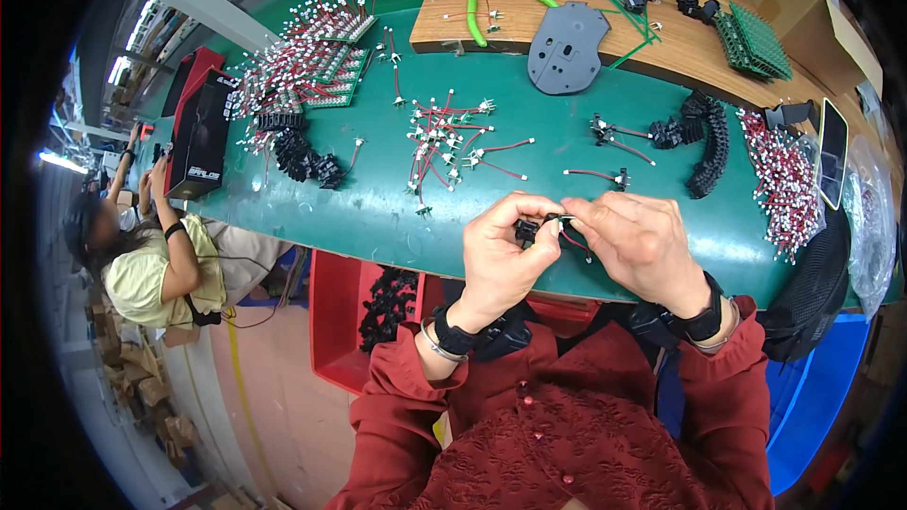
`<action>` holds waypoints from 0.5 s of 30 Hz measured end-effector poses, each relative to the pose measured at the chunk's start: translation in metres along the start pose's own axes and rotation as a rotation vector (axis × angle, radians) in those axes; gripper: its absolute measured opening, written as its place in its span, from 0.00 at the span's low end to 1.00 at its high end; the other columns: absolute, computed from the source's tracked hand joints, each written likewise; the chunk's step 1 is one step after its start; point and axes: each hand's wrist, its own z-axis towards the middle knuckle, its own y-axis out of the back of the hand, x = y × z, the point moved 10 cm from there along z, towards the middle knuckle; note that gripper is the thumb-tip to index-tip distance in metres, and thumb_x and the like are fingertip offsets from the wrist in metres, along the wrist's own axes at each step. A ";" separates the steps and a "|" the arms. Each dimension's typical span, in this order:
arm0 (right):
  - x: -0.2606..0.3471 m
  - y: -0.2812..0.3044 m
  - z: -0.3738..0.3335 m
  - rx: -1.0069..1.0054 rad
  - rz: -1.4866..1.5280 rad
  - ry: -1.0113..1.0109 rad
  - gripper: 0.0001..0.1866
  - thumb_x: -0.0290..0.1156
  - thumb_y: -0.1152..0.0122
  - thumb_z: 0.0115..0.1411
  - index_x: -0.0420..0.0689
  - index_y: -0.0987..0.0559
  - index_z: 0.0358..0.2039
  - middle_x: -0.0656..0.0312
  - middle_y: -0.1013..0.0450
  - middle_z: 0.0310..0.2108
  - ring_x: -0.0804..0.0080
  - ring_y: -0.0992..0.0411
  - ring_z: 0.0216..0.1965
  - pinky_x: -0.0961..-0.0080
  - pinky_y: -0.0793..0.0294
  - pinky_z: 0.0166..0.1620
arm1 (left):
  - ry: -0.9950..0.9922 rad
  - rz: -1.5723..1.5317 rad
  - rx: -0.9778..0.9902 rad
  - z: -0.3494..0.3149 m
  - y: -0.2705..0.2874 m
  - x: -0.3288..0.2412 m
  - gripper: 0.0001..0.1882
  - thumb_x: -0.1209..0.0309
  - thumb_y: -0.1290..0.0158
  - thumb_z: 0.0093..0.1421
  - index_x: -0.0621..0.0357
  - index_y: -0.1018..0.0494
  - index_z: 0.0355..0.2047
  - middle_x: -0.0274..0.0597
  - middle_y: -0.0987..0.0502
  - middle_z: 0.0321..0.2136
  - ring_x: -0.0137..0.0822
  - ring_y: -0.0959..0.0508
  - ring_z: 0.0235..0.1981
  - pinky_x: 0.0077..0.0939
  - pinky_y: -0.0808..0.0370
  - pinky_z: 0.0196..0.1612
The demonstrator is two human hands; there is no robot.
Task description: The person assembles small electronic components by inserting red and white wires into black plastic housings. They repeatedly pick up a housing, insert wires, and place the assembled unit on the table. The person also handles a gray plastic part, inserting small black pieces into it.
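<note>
Both hands meet above the near edge of the green table. My left hand [510, 250] grips a small black plastic part [527, 229] between thumb and fingers. The fingertips of my right hand [638, 241] pinch at its other side, where a short red-and-black wire lead [573, 241] hangs down; exactly what they hold is hidden. Just beyond lie a black part with a red lead [619, 178] and a few similar ones [605, 127]. A loose heap of red leads with white connectors [439, 142] is spread to the left.
Curved rows of black parts lie at right [709, 146] and left [298, 153]. Green boards with many leads [321, 76] stand far left; a lead pile [779, 189] and phone [832, 153] sit right. Green-handled pliers [475, 14] and a grey plate [565, 49] lie behind. A red bin [331, 349] is below; a co-worker [156, 264] sits left.
</note>
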 end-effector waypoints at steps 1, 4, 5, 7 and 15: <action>-0.001 -0.001 0.000 0.006 0.018 -0.018 0.09 0.26 0.40 0.47 0.42 0.23 0.32 0.64 0.30 0.20 0.68 0.30 0.19 0.74 0.32 0.20 | -0.003 0.020 -0.003 0.000 0.000 0.000 0.07 0.83 0.48 0.49 0.64 0.27 0.30 0.31 0.27 0.26 0.17 0.31 0.25 0.12 0.33 0.28; -0.008 -0.005 -0.002 0.024 0.084 -0.056 0.08 0.26 0.40 0.48 0.42 0.22 0.31 0.63 0.29 0.20 0.66 0.29 0.19 0.72 0.32 0.20 | -0.016 0.051 -0.010 0.000 0.001 -0.001 0.07 0.83 0.47 0.48 0.64 0.28 0.29 0.32 0.27 0.25 0.17 0.31 0.25 0.12 0.33 0.28; -0.011 -0.006 -0.002 0.034 0.094 -0.071 0.08 0.27 0.39 0.47 0.43 0.22 0.31 0.63 0.29 0.20 0.66 0.29 0.19 0.72 0.32 0.20 | -0.024 0.042 -0.011 0.001 0.001 -0.001 0.07 0.83 0.47 0.48 0.64 0.28 0.29 0.32 0.27 0.25 0.18 0.31 0.25 0.12 0.33 0.28; -0.014 -0.008 -0.003 0.052 0.112 -0.099 0.08 0.27 0.39 0.47 0.44 0.22 0.30 0.64 0.30 0.19 0.67 0.29 0.19 0.72 0.32 0.20 | -0.038 0.013 -0.021 0.000 0.000 -0.002 0.07 0.83 0.47 0.48 0.64 0.28 0.29 0.32 0.27 0.25 0.18 0.31 0.25 0.12 0.33 0.28; -0.027 0.039 0.001 -0.161 -0.051 -0.106 0.07 0.24 0.41 0.48 0.42 0.22 0.31 0.62 0.32 0.17 0.70 0.32 0.16 0.76 0.35 0.19 | 0.194 -0.298 0.042 0.008 -0.002 0.015 0.08 0.82 0.52 0.55 0.69 0.28 0.37 0.42 0.26 0.26 0.26 0.26 0.25 0.17 0.27 0.29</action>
